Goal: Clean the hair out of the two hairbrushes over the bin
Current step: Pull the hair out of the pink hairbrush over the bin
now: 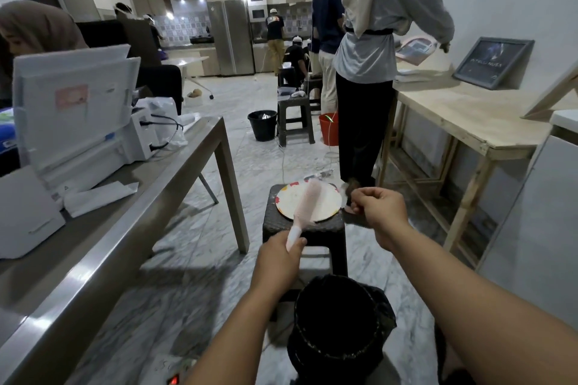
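Stool, floor and two tabletops

A dark woven stool (305,228) stands on the grey marbled floor (194,275) and carries a round white plate (325,206). Just in front of the stool, a black-lined bin (337,322) sits on the floor; farther back stand a black bucket (262,125) and a red bucket (329,130). The grey tabletop (103,247) at left bears a white printer (78,109) and loose papers (100,197). The wooden tabletop (463,116) at right holds a leaning framed picture (492,62).

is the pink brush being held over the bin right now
No, the left hand holds the pink brush out above the plate on the stool, while the black bin sits nearer, below the forearms.
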